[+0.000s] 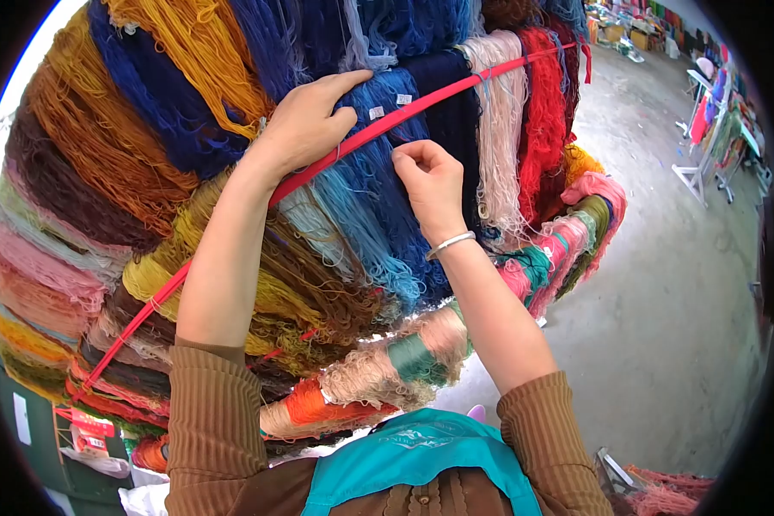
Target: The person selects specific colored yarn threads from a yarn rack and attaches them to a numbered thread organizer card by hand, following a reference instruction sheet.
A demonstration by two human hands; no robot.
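Note:
My left hand (314, 120) lies over blue yarn, its index finger stretched out and its thumb apart. Below and to its right, my right hand (432, 185) is closed in a pinch in front of a hank of blue yarn (361, 193). Whatever is between those fingertips is too small to make out. A red strap (430, 97) runs slantwise across the hanging hanks, passing close to both hands. Two small white tags (403, 100) sit on the blue yarn between the hands. Beside it hang a pale pink hank (499, 129) and a red hank (542, 120).
Hanks of orange yarn (189, 43), brown and yellow fill the left. Below, a horizontal roll wrapped with yarn (417, 357) crosses in front of me. Grey concrete floor (654, 284) extends to the right, with a white-framed rack (692, 176) farther off. Pinkish yarn (662, 494) lies at lower right.

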